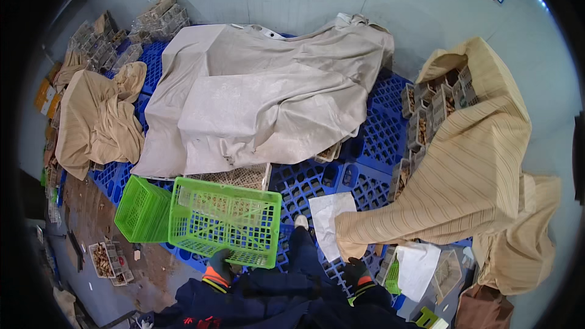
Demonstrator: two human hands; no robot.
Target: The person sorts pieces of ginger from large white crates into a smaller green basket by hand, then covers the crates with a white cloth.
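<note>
A bright green plastic crate (225, 189) with lattice walls is tilted in front of me, its open top showing. My left hand (219, 265), in a dark glove with an orange and yellow cuff, is closed on the crate's near edge. My right hand (356, 272), gloved the same way, is by the lower end of a tan striped cloth (420, 207). Its fingers are too dark to make out, and I cannot tell whether it touches the cloth. A nested stack of green crates (141, 213) stands left of the held crate.
A large pale cloth (262, 100) drapes a pile on blue pallets (381, 131). Light crates (421, 127) of small brown items show under the striped cloth. White sheets (326, 219) lie right of my foot (301, 222). Two small filled baskets (105, 259) sit on the floor at left.
</note>
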